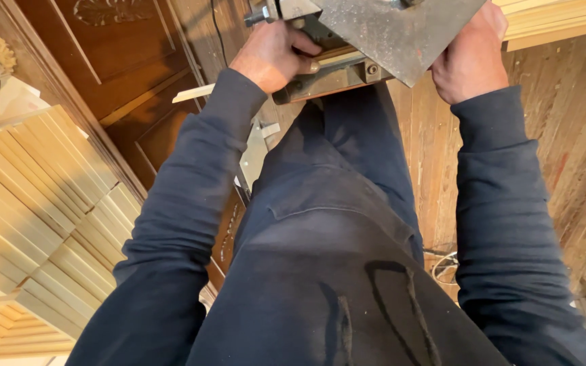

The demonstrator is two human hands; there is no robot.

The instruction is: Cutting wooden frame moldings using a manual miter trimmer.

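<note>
At the top edge of the view, above the person's dark trousers, sits a grey, worn metal machine table with a rusty-speckled flat plate (391,34), one corner of the plate pointing down toward the body. Under that plate a dark metal rail with a bolt head (334,78) runs roughly left to right, tilted slightly upward to the right. Along the rail's upper edge lies a thin pale wooden strip (194,93); its long axis follows the same line, its free end pointing out to the left past the sleeve, its other end hidden under the plate.

The left hand (272,54) is curled over the strip and the rail, fingers folded around them with the thumb pressed on top, so the strip is clamped against the metal. The right hand (469,57) rests against the right edge of the plate, fingers tucked behind it; whether they close on anything cannot be told, since the plate hides them.

Both arms wear dark blue sleeves. A small bent shiny metal bracket (254,152) hangs below the left wrist. To the left lie stacks of pale cut wooden slats (42,203), beside a dark carved wooden door panel (116,54). The floor on the right is worn wooden planking (564,122).
</note>
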